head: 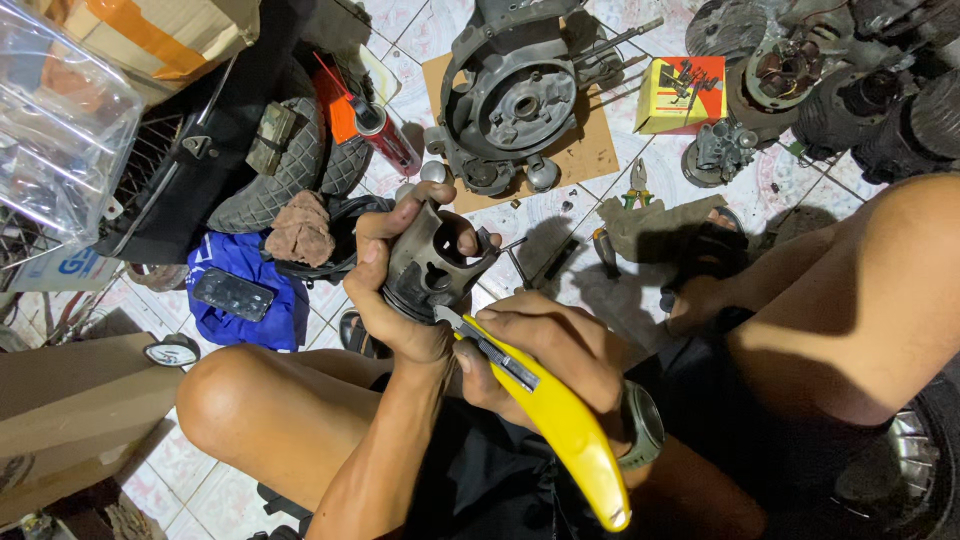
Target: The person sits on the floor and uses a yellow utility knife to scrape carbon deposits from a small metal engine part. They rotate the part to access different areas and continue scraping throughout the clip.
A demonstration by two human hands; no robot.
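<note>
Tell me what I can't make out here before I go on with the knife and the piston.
Head view, the only one:
- Knife blade tip: hidden where it meets the piston, behind the left hand.
- Piston underside: covered by the left palm.
- Right hand: its fingers wrap the handle, so the grip underneath is hidden.
- Engine case: top cut off by the frame edge.
- Small parts on the floor: too small to identify.

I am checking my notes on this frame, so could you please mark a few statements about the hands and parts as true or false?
1. The left hand grips a dark metal piston. True.
2. The right hand holds a red screwdriver. False: it holds a yellow-handled utility knife.
3. The knife's blade touches the piston's lower edge. True.
4. The engine casing lies on blue cloth. False: it lies on brown cardboard.
</note>
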